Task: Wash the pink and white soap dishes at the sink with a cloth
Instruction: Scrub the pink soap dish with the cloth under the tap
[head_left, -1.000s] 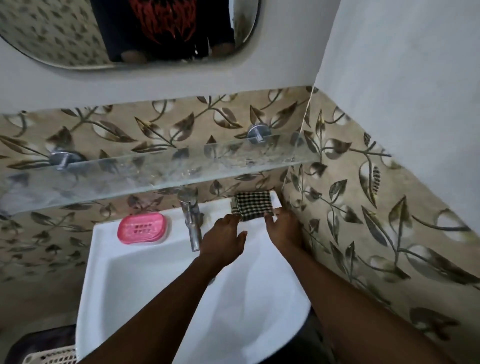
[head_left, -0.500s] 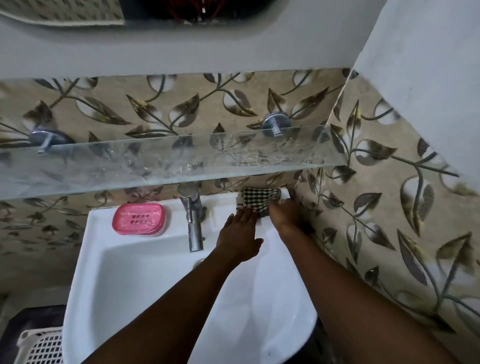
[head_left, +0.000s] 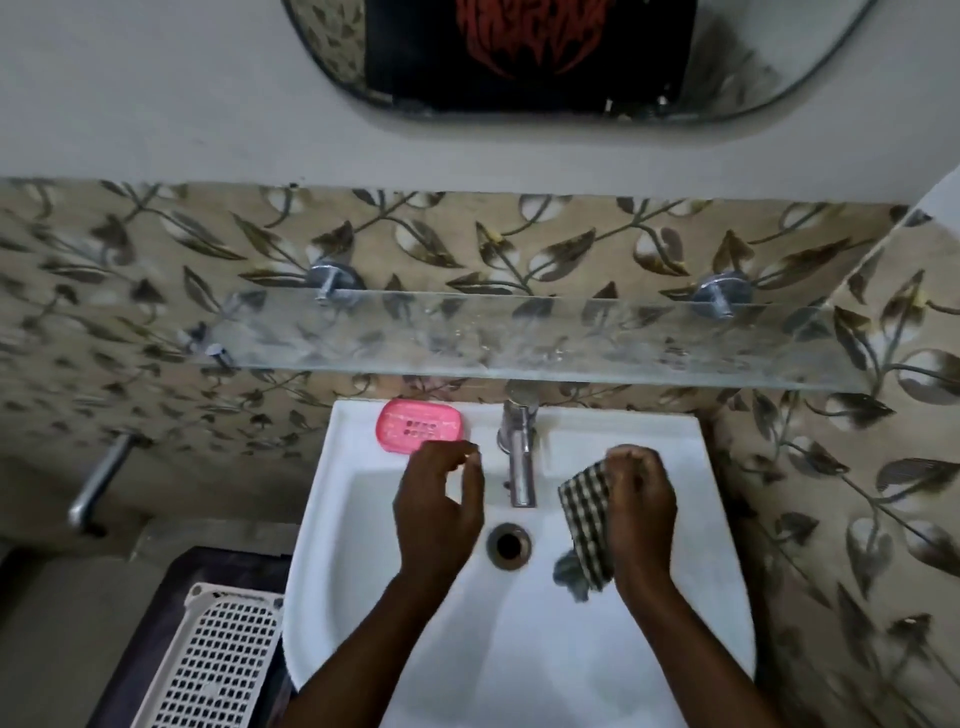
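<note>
A pink soap dish (head_left: 421, 425) with drain holes lies on the back left ledge of the white sink (head_left: 696, 519). My left hand (head_left: 439, 514) hovers over the basin just in front of it, fingers curled and apart, holding nothing. My right hand (head_left: 641, 512) grips a black-and-white checked cloth (head_left: 587, 525), which hangs down over the basin to the right of the chrome tap (head_left: 519, 457). No white soap dish is in view.
A glass shelf (head_left: 519, 338) juts out above the tap. The drain (head_left: 509, 544) sits mid-basin. A white perforated basket (head_left: 218, 660) stands on the floor to the left, below a wall tap (head_left: 101, 483). A tiled wall closes in on the right.
My right hand lifted the checked cloth off the sink's back right ledge and brought it over the basin. My left hand moved left toward the pink dish. The view swung left.
</note>
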